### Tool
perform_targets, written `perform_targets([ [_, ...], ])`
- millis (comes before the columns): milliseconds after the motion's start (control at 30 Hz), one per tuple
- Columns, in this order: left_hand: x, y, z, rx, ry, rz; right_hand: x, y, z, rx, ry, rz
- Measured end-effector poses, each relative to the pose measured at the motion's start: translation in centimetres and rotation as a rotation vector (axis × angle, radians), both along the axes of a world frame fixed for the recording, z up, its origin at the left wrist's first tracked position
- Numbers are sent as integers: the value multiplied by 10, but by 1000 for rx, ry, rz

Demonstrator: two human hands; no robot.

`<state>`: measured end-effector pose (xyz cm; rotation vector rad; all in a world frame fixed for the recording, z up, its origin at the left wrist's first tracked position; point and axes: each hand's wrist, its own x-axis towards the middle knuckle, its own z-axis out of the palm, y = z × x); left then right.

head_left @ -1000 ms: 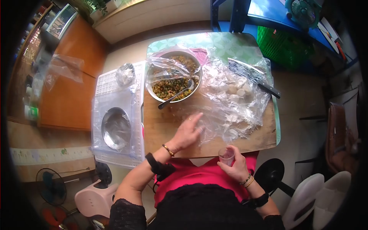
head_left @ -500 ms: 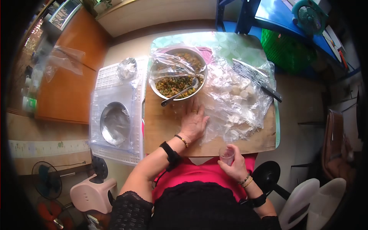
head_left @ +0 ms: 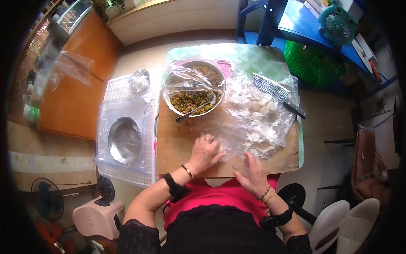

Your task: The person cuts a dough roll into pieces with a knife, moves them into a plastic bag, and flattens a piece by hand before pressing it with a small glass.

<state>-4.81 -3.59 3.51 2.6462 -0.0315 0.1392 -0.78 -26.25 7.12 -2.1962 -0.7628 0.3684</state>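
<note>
Since the earlier frames, the left hand (head_left: 204,153) has been drawn back from beside the bowl toward the near edge of the tabletop (head_left: 179,144), and the right hand (head_left: 253,173), which was held off the table with a small clear cup, has been brought down onto the board; the cup is no longer seen, possibly hidden beneath the palm. A pale piece of dough (head_left: 220,148) is pressed under the curled fingers of the left hand, just at the edge of the clear plastic sheet (head_left: 253,122), apparently kept there so that it does not stick to the wood. The left grip is narrow and closed over the dough; the right grip cannot be told, since the fingers are laid flat and whatever lies below them is covered. Further dough pieces (head_left: 262,108) are kept on the plastic, well apart from the hands. A metal bowl of filling (head_left: 194,95), with a spoon (head_left: 195,109) left resting in it, is set within reach behind the working spot, and a cleaver (head_left: 275,91) is laid at the far right.
</note>
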Motion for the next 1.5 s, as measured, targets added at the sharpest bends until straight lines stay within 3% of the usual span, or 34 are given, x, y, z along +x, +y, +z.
perform_targets([
  [33,-7,-1,-1,-45,-41,-6,9,8,1,-29,-157,35],
  [200,-28,5,-2,-20,-21,41,47,37,-11,-336,-274,32],
  [300,-37,9,2,-135,-86,99,58,37,-26,-504,-345,4],
  [433,-39,6,-3,-143,-24,140,56,39,-17,-479,-327,36],
  [600,-39,5,-7,-309,-122,146,33,65,12,-130,-296,257],
  [667,-44,10,-10,-465,-241,229,20,76,6,-126,-273,307],
  [733,-55,17,-14,-512,-190,289,8,88,-10,-182,-390,416],
  [800,-67,20,-15,-560,-129,355,5,100,-22,-246,-350,440],
  [867,-71,22,-14,-591,-125,374,15,111,-22,-213,-344,292],
  [1000,-64,15,-6,-606,-102,418,27,118,-37,-110,-319,230],
  [1067,-57,8,0,-415,-75,404,33,116,-52,-15,-239,138],
  [1133,-49,4,-3,-390,-44,399,39,108,-58,78,-147,48],
  [1200,-39,0,-8,-247,19,229,42,102,-42,141,-58,30],
  [1267,-37,-3,-10,-260,21,188,37,93,-20,109,55,47],
  [1333,-38,-5,-8,-426,-40,245,30,78,-18,42,-292,267],
  [1500,-54,4,-22,-483,-113,341,7,81,-30,-197,-480,303],
])
